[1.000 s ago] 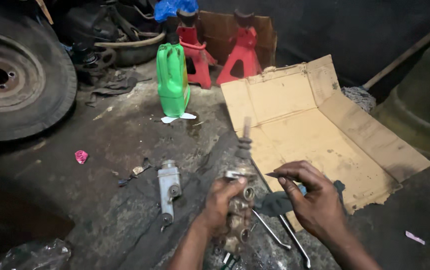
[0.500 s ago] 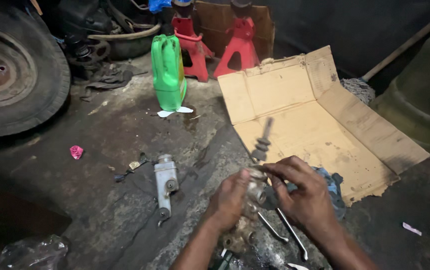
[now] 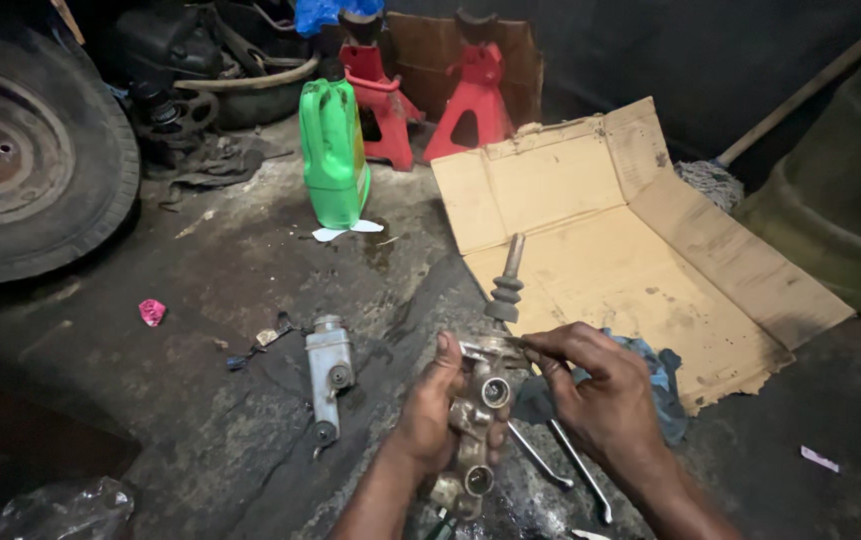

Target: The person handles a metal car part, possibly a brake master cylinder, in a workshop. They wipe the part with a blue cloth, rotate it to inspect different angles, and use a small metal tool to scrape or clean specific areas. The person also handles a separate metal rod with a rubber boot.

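While the left hand (image 3: 440,420) wraps its fingers around the grimy grey metal cylinder body (image 3: 475,425), holding it above the oily concrete floor (image 3: 250,300) with its long axis running away from the person, the right hand (image 3: 600,400) pinches at its top flange from the right, below the ribbed rubber boot and pushrod (image 3: 506,285).

A dim workshop with a dark, oil-stained concrete floor (image 3: 250,300). A flattened cardboard sheet (image 3: 630,250) lies on the right. At the back stand two red jack stands (image 3: 420,95) before a dark wall (image 3: 710,60), with a green plastic jug (image 3: 333,155) near them. A worn tyre (image 3: 20,160) leans at left.
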